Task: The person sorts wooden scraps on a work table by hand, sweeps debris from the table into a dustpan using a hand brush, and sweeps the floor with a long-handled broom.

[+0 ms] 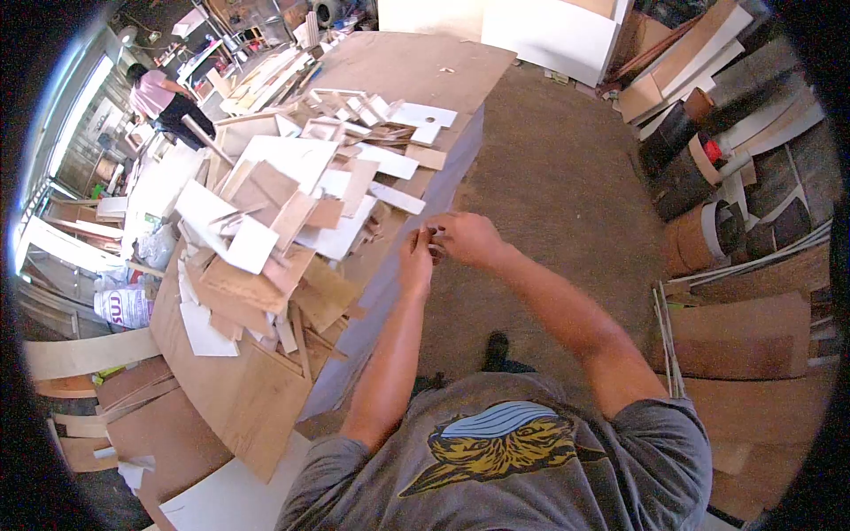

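Note:
My left hand (415,260) and my right hand (466,239) meet in front of me, fingers bent and touching at the tips. Both are closed; anything between the fingers is too small or hidden to make out. Just beyond them and to the left lies a heap of wood and white board offcuts (288,199). The heap rests on a long plywood table (390,66), whose near edge passes beside my left hand. One white strip (397,198) in the pile points toward my hands.
Brown floor (567,177) stretches to the right of the table. Along the right wall stand cylindrical bins (695,239) and leaning boards (753,336). A person (164,102) in a pink top is at the far left. A white sack (126,305) and more boards (146,416) lie left of the table.

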Available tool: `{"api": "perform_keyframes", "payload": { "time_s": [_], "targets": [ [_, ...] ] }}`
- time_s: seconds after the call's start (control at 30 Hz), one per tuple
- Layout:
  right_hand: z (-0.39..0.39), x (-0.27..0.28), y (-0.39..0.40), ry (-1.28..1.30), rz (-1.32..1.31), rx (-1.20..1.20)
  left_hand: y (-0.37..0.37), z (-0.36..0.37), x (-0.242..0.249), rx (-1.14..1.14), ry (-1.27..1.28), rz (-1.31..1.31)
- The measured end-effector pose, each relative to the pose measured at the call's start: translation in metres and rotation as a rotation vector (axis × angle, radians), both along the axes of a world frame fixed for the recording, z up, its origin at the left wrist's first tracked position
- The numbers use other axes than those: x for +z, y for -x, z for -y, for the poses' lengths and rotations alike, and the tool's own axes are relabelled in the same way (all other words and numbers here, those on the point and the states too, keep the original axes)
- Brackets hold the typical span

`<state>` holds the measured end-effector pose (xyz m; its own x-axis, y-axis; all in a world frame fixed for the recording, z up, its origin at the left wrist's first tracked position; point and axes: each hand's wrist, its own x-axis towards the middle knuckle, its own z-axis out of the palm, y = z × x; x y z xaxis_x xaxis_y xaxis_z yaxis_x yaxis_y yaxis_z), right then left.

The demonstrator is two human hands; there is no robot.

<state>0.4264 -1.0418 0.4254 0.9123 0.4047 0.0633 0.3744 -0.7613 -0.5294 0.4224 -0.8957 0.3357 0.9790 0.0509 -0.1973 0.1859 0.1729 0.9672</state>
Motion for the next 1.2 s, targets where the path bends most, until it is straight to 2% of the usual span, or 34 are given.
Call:
{"api": "perform_keyframes", "payload": {
  "time_s": [0.07, 0.23, 0.4, 0.53, 0.63, 0.77, 0.83, 0.93, 1.03, 1.13, 1.2],
  "targets": [
    [0.045, 0.003, -0.015, 0.003, -0.066, -0.035, -0.020, 0.046, -0.009, -0.005, -0.010, -0.004],
    [0.120, -0.010, -0.065, 0.014, -0.043, -0.105, -0.063, 0.129, 0.025, -0.005, -0.007, -0.025],
    [0.165, -0.016, -0.128, -0.004, -0.071, -0.102, -0.138, 0.173, -0.005, 0.021, -0.085, 0.029],
    [0.201, -0.032, -0.202, 0.002, -0.085, -0.072, -0.209, 0.205, -0.009, -0.035, -0.012, -0.069],
    [0.232, -0.057, -0.265, -0.041, -0.009, -0.021, -0.261, 0.237, 0.000, 0.083, -0.170, 0.092],
    [0.275, -0.037, -0.334, -0.037, -0.052, -0.069, -0.349, 0.278, -0.022, 0.046, -0.200, 0.041],
    [0.302, -0.052, -0.376, -0.044, 0.028, -0.073, -0.391, 0.309, -0.014, 0.041, -0.230, 0.033],
    [0.351, -0.059, -0.427, -0.083, 0.061, -0.097, -0.450, 0.350, -0.015, -0.082, -0.120, 0.034],
    [0.397, -0.062, -0.485, -0.104, 0.012, -0.130, -0.499, 0.400, 0.008, -0.084, -0.198, 0.009],
    [0.447, -0.082, -0.548, -0.083, 0.009, -0.139, -0.561, 0.446, -0.006, -0.111, -0.213, 0.012],
    [0.481, -0.092, -0.594, -0.087, 0.022, -0.112, -0.607, 0.481, -0.022, -0.077, -0.083, -0.034]
  ]
}}
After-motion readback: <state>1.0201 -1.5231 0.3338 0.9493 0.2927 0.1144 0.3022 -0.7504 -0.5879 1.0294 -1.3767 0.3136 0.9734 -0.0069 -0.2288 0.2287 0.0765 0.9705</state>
